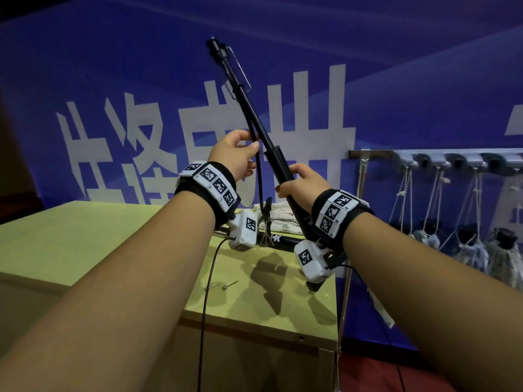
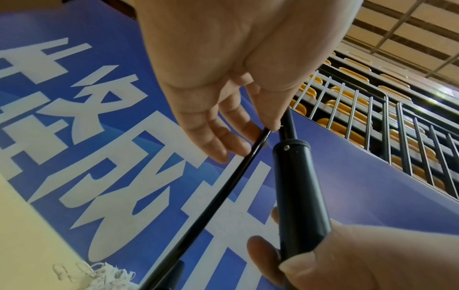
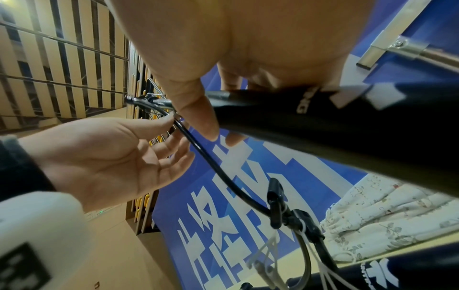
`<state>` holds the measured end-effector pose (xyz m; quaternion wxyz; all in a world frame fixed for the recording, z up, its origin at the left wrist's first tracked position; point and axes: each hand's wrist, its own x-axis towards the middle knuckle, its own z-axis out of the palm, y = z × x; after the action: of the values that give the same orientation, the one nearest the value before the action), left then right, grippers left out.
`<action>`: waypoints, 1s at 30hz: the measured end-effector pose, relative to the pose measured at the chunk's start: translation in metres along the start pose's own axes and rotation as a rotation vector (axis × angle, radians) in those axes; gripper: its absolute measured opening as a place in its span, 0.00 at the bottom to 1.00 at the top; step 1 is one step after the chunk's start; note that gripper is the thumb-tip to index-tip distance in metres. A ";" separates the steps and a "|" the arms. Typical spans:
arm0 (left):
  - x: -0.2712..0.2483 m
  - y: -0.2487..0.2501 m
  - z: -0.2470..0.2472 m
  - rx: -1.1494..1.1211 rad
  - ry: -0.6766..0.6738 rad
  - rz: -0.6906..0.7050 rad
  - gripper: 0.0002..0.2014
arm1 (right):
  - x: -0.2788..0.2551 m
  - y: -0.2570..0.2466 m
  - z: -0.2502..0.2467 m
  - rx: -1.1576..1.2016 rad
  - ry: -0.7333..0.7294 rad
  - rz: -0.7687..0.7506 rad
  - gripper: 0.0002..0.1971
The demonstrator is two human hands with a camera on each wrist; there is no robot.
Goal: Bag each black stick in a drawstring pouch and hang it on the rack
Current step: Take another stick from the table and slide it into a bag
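While a yellow-green table (image 1: 85,236) fronts a blue banner (image 1: 396,94), the right hand (image 1: 304,183) grips the black stick (image 1: 276,162) tilted aloft; the left hand (image 1: 233,154) pinches its cable (image 3: 211,162). Bagged pouches hang on the rack (image 1: 452,158); only wrist views show orange seats (image 2: 347,106).

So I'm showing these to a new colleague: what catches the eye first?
The long black stick raised slantwise mid-scene, gripped by the right hand, while the left hand pinches its thin black cord. Behind stands a blue banner with big white characters; at right, filled pouches hang from a rack.
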<state>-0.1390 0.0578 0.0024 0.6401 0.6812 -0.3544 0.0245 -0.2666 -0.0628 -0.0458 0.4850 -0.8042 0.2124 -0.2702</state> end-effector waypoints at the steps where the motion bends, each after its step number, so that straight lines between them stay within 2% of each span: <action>1: 0.000 0.000 0.000 0.038 -0.004 0.018 0.07 | 0.000 0.002 0.001 0.002 -0.004 0.002 0.21; 3: -0.001 -0.002 0.000 0.077 -0.028 0.021 0.06 | 0.000 0.006 0.006 0.011 -0.012 0.007 0.21; 7: -0.007 -0.016 -0.004 0.005 -0.058 -0.118 0.07 | 0.000 0.015 0.020 0.035 -0.043 0.028 0.23; 15: -0.018 -0.059 -0.011 -0.084 0.011 -0.289 0.09 | 0.007 0.027 0.043 0.100 -0.138 0.128 0.21; 24: -0.027 -0.090 -0.011 -0.202 0.046 -0.426 0.09 | 0.008 0.034 0.059 -0.093 -0.289 0.210 0.19; 27: -0.026 -0.096 -0.012 -0.202 0.060 -0.437 0.09 | 0.011 0.035 0.059 -0.104 -0.319 0.210 0.21; 30: -0.026 -0.103 -0.014 -0.211 0.068 -0.460 0.09 | 0.012 0.037 0.061 -0.111 -0.330 0.196 0.19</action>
<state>-0.0996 0.0743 -0.0952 0.7080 0.6721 -0.1691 -0.1358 -0.2215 -0.0460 -0.0995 0.4922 -0.8386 0.2216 -0.0741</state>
